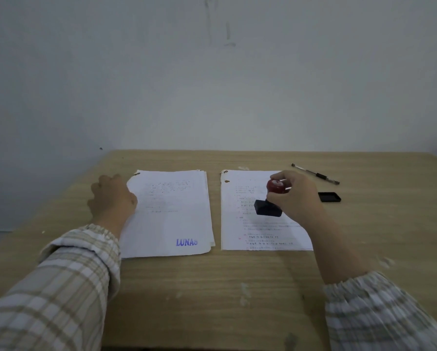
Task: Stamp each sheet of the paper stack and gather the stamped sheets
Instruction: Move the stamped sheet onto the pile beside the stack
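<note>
Plaid beige-and-white sleeves fill the near corners of the view, one on each forearm, reaching in over the near edge of the light wooden table [212, 287], which runs back to a pale grey wall [212, 72].

Two lots of paper lie side by side in the middle of the surface, apart by a narrow strip of bare wood. Toward the left edge sits the stack of white printed sheets [172, 211], its top sheet bearing a blue "LUNAS" stamp mark [186, 242] at its near right corner. Toward the right edge lies the second lot of white printed sheets [253, 231]; whether it is one sheet or several cannot be told from here.

The left hand [112, 198] rests palm down on the left margin of the left stack, fingers loosely curled toward the far side, holding nothing. The right hand [294, 196] is closed around the red round knob of the rubber stamp [272, 200], thumb and fingers wrapped about the handle; its black rectangular base hangs tilted over the upper middle of the right-hand sheets, seemingly just above the paper.

Near the far right corner, a black rectangular ink pad [329, 197] lies flat just right of the right hand, and a slim black-and-clear ballpoint pen [315, 174] lies slantwise beyond it.
</note>
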